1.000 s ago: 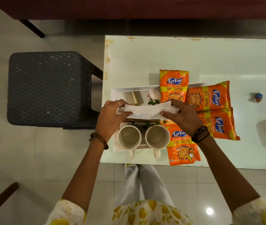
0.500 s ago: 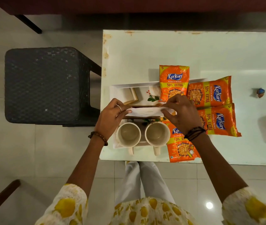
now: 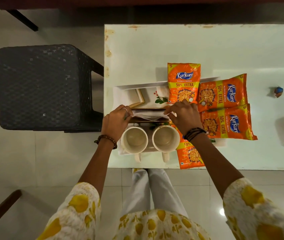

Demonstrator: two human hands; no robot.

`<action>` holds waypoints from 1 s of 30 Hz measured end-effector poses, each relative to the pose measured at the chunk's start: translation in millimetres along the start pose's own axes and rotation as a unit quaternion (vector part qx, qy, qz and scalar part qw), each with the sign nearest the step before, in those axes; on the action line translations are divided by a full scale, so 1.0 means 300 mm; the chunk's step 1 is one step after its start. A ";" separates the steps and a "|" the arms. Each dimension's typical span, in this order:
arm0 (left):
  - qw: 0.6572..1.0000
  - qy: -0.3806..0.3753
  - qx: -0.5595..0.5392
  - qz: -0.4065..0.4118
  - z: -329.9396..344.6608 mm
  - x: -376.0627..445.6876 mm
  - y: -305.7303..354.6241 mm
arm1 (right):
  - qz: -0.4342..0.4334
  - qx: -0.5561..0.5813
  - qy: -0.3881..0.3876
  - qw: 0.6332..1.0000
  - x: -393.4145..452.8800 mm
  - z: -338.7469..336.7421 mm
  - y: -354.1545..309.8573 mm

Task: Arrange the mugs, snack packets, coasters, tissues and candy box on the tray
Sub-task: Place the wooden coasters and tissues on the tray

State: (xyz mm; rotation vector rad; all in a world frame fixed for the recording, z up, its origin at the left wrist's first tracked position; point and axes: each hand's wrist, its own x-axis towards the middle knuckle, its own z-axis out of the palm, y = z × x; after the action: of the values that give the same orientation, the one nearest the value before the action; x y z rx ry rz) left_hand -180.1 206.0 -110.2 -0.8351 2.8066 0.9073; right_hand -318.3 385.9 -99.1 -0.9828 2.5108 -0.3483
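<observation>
White tissue (image 3: pixel 149 115) pinched at both ends: left hand (image 3: pixel 116 121) on left edge, right hand (image 3: pixel 183 116) on right edge, fingers curled round the folded strip. Sits mid-tray, over a wooden-edged flat piece (coaster or holder, can't tell which), just beyond the two mugs (image 3: pixel 134 140).

Tray (image 3: pixel 137 84) on desk (image 3: pixel 155 52) near front-left corner. Mugs upright, side by side at tray's near edge, handles poking toward the person past the rim. Four snack packets (image 3: pixel 183 84) crowd the right side; nearest one overhangs desk front edge, two on the right lie mostly off the tray. Framed square thing (image 3: pixel 137 97) at tray's back-left, maybe coaster set. Candy box not identifiable; small wrapped bit (image 3: pixel 278 91) far right on desk, well apart.

Risks, as judgement:
- Wrists hover right over mug rims. Pulling back low = knock a mug, handles already past the edge, could go off desk.
- Tissue is thin, uneven tension btwn the two pinches = tear or unfold; letting go one side first = skewed lay.
- Right forearm crosses near packet. Drag on it = packet slides off desk front.
- Tray is crowded; packets stacked loose on the rim likely slip if tray gets nudged.
</observation>
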 end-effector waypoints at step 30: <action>0.810 0.180 -0.322 -0.456 0.143 -0.286 0.020 | 0.567 0.293 0.219 0.738 -0.334 0.135 0.097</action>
State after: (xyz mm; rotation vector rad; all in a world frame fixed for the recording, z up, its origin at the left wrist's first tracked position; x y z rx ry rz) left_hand -114.4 274.9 -122.7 -2.3398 1.7585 1.5580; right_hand -250.2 472.9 -116.7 0.9856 2.5429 -0.9152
